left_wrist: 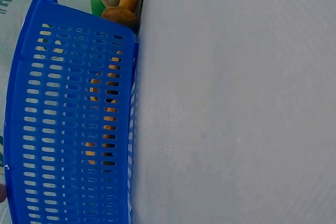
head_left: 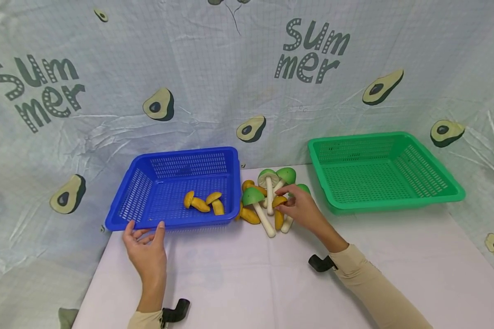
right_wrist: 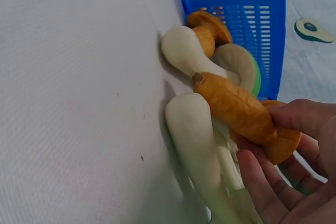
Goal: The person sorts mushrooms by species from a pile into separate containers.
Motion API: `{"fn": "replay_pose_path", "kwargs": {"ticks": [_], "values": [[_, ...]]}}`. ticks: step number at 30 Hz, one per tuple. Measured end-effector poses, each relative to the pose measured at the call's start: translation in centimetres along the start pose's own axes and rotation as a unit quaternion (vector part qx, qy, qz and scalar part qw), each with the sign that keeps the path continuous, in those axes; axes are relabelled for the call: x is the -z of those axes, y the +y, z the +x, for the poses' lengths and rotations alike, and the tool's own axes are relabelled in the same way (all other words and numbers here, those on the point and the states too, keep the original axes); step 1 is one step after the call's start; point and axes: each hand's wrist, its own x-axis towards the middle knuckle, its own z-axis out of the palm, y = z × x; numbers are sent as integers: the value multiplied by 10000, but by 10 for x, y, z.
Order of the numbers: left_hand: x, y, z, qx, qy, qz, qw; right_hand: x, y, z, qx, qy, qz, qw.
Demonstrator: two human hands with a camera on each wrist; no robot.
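Observation:
My right hand (head_left: pixel 306 210) pinches a yellow toy mushroom (right_wrist: pixel 236 108) between thumb and fingers, near its cap. In the right wrist view its stem points away from the palm, over a pile of mushrooms. Green-capped mushrooms with white stems, such as this green-capped mushroom (head_left: pixel 253 196), lie there with more yellow ones. At the near rim of the blue basket (head_left: pixel 121 201), my left hand (head_left: pixel 148 258) holds on with its fingers and thumb. Inside that basket lie two yellow mushrooms (head_left: pixel 198 204). The left wrist view shows mostly the basket's slotted wall and one fingertip at its edge.
To the right of the pile stands a green slotted basket (head_left: pixel 395 203). Both baskets are on a table with a pale cloth (head_left: pixel 230 283), close to a hanging curtain (head_left: pixel 206 105) printed with avocados and lettering. The pile sits between the baskets, right beside the blue one.

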Motion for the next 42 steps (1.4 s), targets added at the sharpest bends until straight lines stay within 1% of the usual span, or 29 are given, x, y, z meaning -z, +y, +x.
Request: {"fn": "replay_pose_path", "kwargs": {"ticks": [4, 8, 14, 18, 24, 28, 32, 38, 42], "values": [[0, 0, 0, 19, 3, 12, 10000, 2, 0, 0, -304, -69, 344, 9989], [0, -1, 0, 22, 2, 38, 10000, 4, -2, 1, -600, -226, 862, 9942], [0, -1, 0, 8, -8, 37, 10000, 8, -2, 1, -753, -453, 1564, 9838], [0, 0, 0, -14, -16, 59, 10000, 11, -3, 2, -845, -536, 1896, 9768], [0, 0, 0, -41, -16, 91, 9999, 16, -6, 6, -913, -535, 2014, 9738], [0, -1, 0, -29, 24, 53, 10000, 18, -9, 10, -883, -493, 2069, 9731], [0, 0, 2, -30, 57, -26, 10000, 17, -12, 13, -911, -415, 2134, 9718], [-1, 0, 2, -17, 50, -77, 10000, 15, -21, 18, -864, -487, 2192, 9706], [-1, -1, 3, -14, 35, -103, 9999, 13, -27, 22, -896, -508, 2291, 9679]]}}
